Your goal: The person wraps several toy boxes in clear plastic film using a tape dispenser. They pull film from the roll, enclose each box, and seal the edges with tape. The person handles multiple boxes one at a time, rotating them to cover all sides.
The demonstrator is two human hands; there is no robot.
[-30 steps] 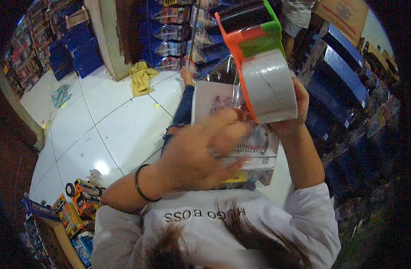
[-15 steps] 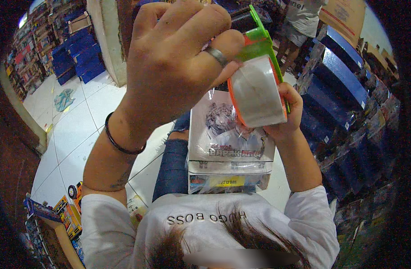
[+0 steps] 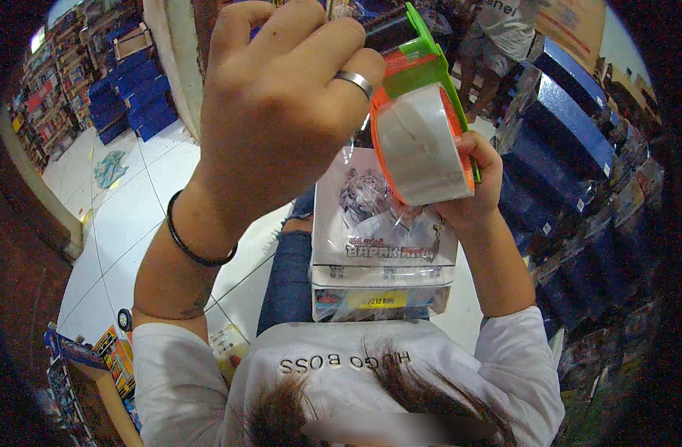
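My right hand point(image 3: 486, 171) grips a green and orange tape dispenser point(image 3: 424, 78) with a wide roll of clear tape point(image 3: 421, 145) on it. My left hand point(image 3: 278, 112) is raised just left of the dispenser, back toward me, fingers curled closed. Its fingertips are hidden, so what they pinch, if anything, does not show. Under the dispenser, a white package point(image 3: 367, 249) wrapped in clear plastic, printed with a tiger and a figure, appears to rest on my lap. Neither hand's visible part touches its lower front.
Stacked dark blue boxes point(image 3: 557, 127) line the right side. More blue boxes point(image 3: 136, 97) stand by a pillar point(image 3: 179, 59) at the far left. A person point(image 3: 497, 45) stands at the back right. A crumpled teal plastic bag point(image 3: 110, 170) lies on the tiled floor, and a carton point(image 3: 106, 395) is near left.
My left hand has shifted slightly left and down, opening a small gap from the tape roll. The dispenser in my right hand has moved slightly up and left. The package stays in place.
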